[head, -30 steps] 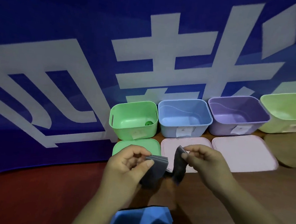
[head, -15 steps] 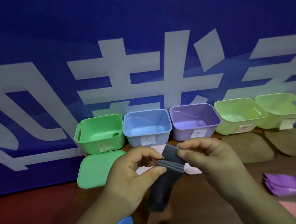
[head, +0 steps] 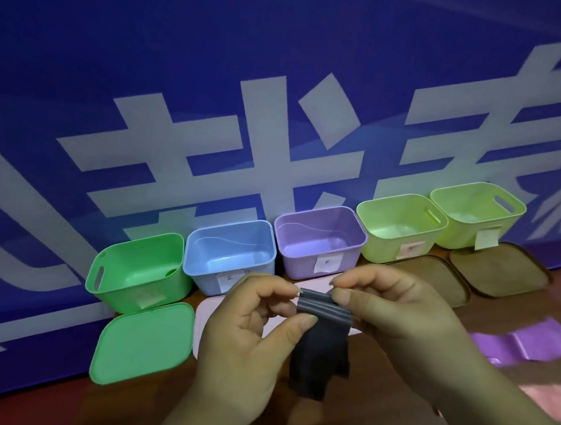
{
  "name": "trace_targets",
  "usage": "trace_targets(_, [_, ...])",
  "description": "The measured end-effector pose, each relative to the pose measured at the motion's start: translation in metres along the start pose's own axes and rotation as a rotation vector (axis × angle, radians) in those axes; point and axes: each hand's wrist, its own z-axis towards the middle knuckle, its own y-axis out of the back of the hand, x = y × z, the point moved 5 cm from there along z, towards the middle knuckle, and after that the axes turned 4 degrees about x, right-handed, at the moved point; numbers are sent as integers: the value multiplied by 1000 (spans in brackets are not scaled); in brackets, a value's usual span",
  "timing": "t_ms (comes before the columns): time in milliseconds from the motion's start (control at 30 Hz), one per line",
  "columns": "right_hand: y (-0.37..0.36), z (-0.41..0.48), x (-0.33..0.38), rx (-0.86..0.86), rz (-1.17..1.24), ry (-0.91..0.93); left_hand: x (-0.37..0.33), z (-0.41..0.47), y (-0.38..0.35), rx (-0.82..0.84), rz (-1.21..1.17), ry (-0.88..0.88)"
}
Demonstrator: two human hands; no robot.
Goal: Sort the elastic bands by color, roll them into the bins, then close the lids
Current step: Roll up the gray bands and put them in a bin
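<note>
Both hands hold a dark grey elastic band (head: 322,343) in front of the bins. My left hand (head: 251,338) pinches its folded top edge between thumb and fingers, and my right hand (head: 394,314) pinches the same folds from the right. The band's lower part hangs loose. Behind stand open bins in a row: green (head: 137,269), blue (head: 230,258), purple (head: 320,241), and two yellow-green ones (head: 400,226) (head: 476,211). A small green roll (head: 170,272) lies inside the green bin.
Lids lie in front of the bins: a green lid (head: 143,342), a pink lid (head: 207,309) partly behind my hands, and two brown lids (head: 439,278) (head: 499,268). Purple bands (head: 520,345) and a pink one (head: 543,396) lie at the right. A blue banner (head: 279,97) backs the bins.
The view has swung right, bringing the yellow-green bins and purple bands into sight. My hands have gathered the grey band's top edge into tighter folds, closer together.
</note>
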Motion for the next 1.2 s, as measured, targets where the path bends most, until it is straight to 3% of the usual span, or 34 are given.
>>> trace_targets(467, [43,-9,9,100,104,-67,-2,0,-56,-28,-7,-4])
trace_targets(800, [59,-7,15,32,60,-60,-5,2,-67,-57,27,-6])
trace_targets(1200, [63,-5,34,111,-30,-1,-7,10,-71,-115,119,24])
